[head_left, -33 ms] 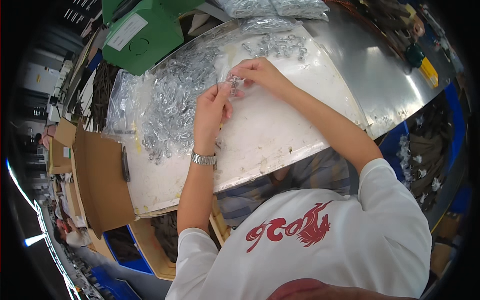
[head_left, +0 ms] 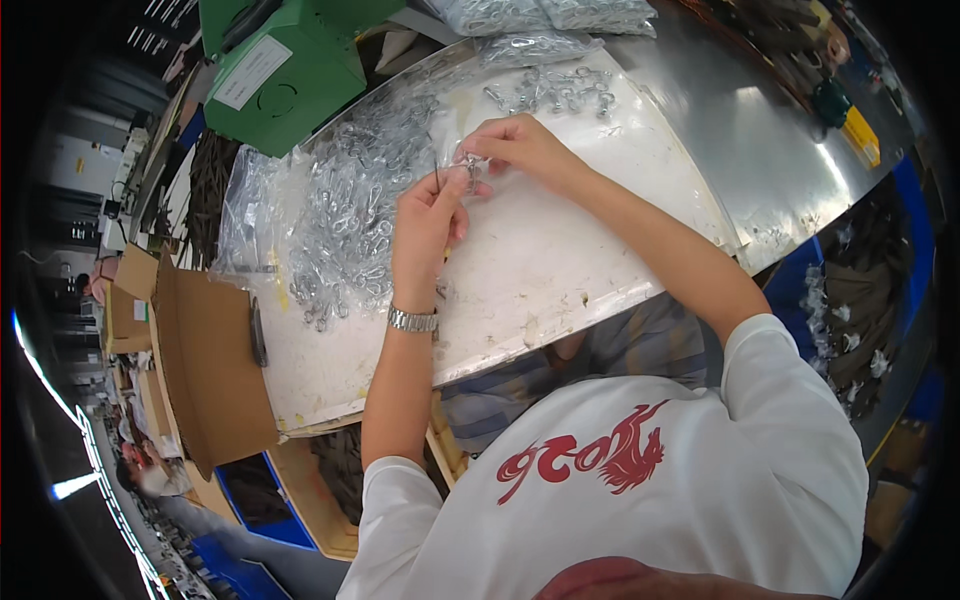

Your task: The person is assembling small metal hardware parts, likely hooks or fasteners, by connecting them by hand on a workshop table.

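Two hands (head_left: 428, 215) (head_left: 522, 150); many metal pieces (head_left: 345, 215)

Both hands (head_left: 426, 216) (head_left: 522, 150) hold a small metal piece (head_left: 473, 168) over a white tabletop (head_left: 570, 250).

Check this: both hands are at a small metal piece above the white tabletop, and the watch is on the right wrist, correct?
Not quite: the head view shows the watch on the left wrist. The left hand and right hand are indeed at a small metal piece above the white tabletop.
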